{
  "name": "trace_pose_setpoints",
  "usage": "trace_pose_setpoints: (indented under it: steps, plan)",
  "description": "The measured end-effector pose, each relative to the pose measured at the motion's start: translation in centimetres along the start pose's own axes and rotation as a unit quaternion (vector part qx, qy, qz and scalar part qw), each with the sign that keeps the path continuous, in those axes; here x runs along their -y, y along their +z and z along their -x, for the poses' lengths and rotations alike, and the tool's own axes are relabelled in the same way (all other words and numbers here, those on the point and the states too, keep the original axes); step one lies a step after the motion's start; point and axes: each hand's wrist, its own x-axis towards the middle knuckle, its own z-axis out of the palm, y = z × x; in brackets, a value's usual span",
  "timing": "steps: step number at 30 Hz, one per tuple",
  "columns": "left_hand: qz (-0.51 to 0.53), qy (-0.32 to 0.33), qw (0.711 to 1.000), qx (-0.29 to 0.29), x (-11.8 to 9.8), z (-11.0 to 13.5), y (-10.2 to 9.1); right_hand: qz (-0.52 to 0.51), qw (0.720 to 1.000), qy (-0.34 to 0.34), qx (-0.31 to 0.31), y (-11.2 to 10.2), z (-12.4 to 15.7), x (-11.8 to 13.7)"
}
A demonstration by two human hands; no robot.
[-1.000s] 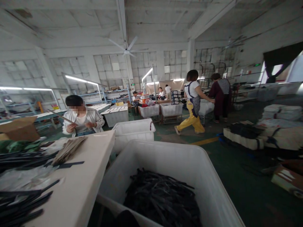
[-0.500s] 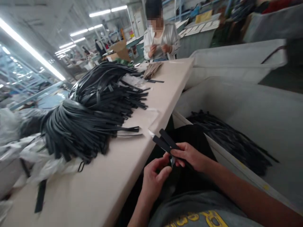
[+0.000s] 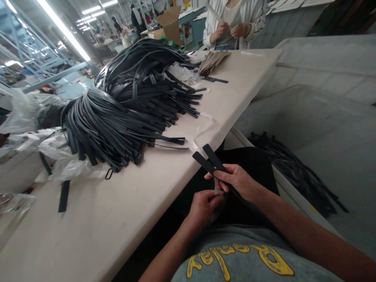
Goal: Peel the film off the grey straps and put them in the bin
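My right hand [image 3: 239, 182] is closed on two black straps [image 3: 209, 158] whose ends stick up and to the left, just off the table edge. My left hand [image 3: 204, 205] sits below it, fingers pinched on a small pale piece at the straps' lower part; what it is I cannot make out. Both hands hover over my lap, beside the beige table [image 3: 123, 219]. A big heap of black straps [image 3: 123, 105] lies on the table to the left.
A white bin [image 3: 337, 129] at my right holds more black straps [image 3: 296, 172]. Clear plastic wrap [image 3: 38, 145] lies at the table's left. A person in a white jacket [image 3: 235, 23] works at the far end, near a brown paper bundle [image 3: 213, 60].
The view swung from the workshop floor down to my lap and table. Since half a second ago my hands rose slightly and my left hand's fingers closed under the straps.
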Motion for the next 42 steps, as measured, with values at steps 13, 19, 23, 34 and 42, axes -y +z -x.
trace_pose_setpoints:
  steps: [13,19,23,34,42]
  plan:
    - [0.267,-0.188,0.944,0.055,-0.2,0.8,0.3,0.073,0.992,-0.029,-0.101,-1.7,0.4,-0.9]
    - [0.443,-0.228,0.866,-0.036,-1.6,-0.2,1.2,0.272,0.933,0.046,-0.231,-5.5,9.0,-1.7]
    - [0.505,-0.251,0.824,-0.062,-2.3,-1.2,1.8,0.367,0.900,0.018,-0.233,-5.0,13.2,-3.0]
    - [0.520,-0.244,0.818,-0.042,-2.9,-1.0,3.0,0.424,0.871,-0.029,-0.248,-3.7,11.5,-4.4]
    - [0.520,-0.272,0.809,-0.030,-2.3,-0.6,3.8,0.463,0.851,-0.023,-0.245,-3.9,11.6,-5.2]
